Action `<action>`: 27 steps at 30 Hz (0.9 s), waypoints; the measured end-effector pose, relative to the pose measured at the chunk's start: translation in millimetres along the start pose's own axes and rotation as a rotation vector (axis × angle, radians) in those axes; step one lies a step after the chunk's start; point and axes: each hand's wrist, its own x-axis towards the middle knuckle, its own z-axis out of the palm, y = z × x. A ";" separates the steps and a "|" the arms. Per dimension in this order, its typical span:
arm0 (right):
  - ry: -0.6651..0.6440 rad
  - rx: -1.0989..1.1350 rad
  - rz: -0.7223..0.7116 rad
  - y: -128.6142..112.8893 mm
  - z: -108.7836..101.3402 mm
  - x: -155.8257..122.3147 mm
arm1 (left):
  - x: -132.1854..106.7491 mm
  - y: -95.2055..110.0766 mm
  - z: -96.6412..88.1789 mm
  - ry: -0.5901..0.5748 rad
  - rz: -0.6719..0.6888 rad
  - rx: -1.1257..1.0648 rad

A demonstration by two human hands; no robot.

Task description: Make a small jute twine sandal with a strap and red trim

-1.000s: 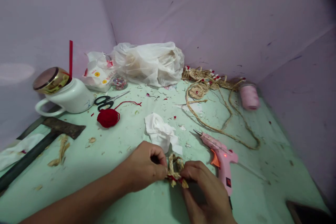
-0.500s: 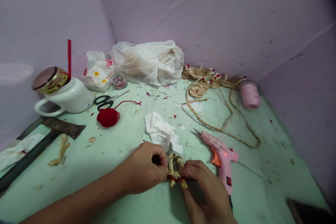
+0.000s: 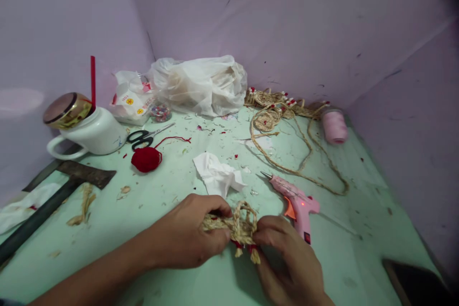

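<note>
Between my two hands is a braided straw piece [image 3: 245, 229] with an upright loop and two short ends bound in red yarn hanging below. My left hand [image 3: 201, 229] pinches its left part, thumb and fingers closed on the braid. My right hand [image 3: 287, 253] grips the right side near the loop, fingertips together. Just beyond them lies a crumpled white tissue [image 3: 217, 173]. To the right, a pink glue gun [image 3: 296, 201] with an orange trigger rests on its side, its small light glowing red.
At left are a hammer [image 3: 75, 177], a white mug [image 3: 100, 134], scissors [image 3: 145, 137] and a red yarn ball [image 3: 147, 159]. Behind stand a plastic bag [image 3: 204, 86], coiled straw braid [image 3: 267, 119] and a pink thread spool [image 3: 334, 126]. A dark phone-like object [image 3: 412, 282] lies at lower right.
The braided piece has been turned and shifted slightly right, so more of its flat braid shows under my left hand. The view has shifted a little; the tools rest as before.
</note>
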 end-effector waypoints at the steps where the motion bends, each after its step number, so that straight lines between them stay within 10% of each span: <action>1: 0.033 0.017 0.021 1.5 1.7 -1.0 | 0.9 -0.5 2.6 0.012 0.014 0.001; 12: 0.066 0.394 0.718 1.2 4.2 -0.1 | 10.3 -25.4 32.9 0.684 0.692 0.296; 18: 0.244 -0.171 0.453 -6.7 -0.5 1.0 | 17.1 -29.5 40.4 0.551 0.604 0.479; 27: 0.165 -0.135 0.363 -2.3 -3.9 2.1 | 21.6 -21.8 30.9 0.349 0.463 0.522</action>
